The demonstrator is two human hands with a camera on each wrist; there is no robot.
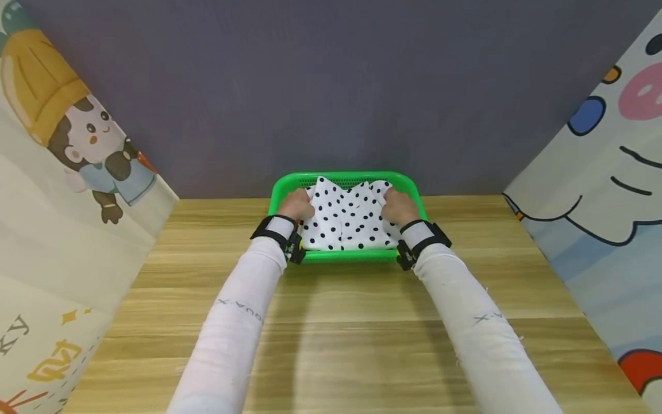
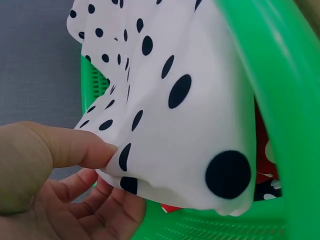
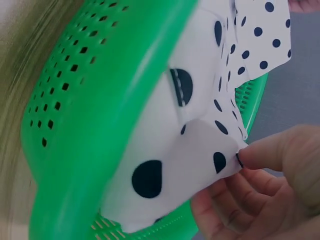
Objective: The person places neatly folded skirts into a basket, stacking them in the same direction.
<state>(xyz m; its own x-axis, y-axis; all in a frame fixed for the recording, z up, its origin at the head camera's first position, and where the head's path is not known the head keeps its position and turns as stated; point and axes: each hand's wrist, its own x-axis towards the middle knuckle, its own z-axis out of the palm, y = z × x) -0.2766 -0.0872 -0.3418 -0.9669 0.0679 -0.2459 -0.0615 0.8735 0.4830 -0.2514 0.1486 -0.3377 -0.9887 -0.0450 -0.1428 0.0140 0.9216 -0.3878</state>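
Note:
A white cloth with black polka dots point(image 1: 345, 221) lies in a green plastic basket point(image 1: 349, 256). My left hand point(image 1: 297, 204) pinches the cloth's left edge between thumb and fingers, as the left wrist view shows. At the opposite side my right hand point(image 1: 400, 207) pinches the right edge; its thumb presses on the fabric in the right wrist view. Between the hands the cloth's far edge rises in small peaks. Under the cloth, some red fabric with white spots point(image 2: 262, 145) shows in the left wrist view; the rest of it is hidden.
The basket stands on a wood-grain table point(image 1: 346, 339), close to a dark grey wall point(image 1: 341, 92) behind it. Printed panels with cartoon figures flank the table, a left panel point(image 1: 62, 230) and a right panel point(image 1: 584, 190). The basket's sides are perforated.

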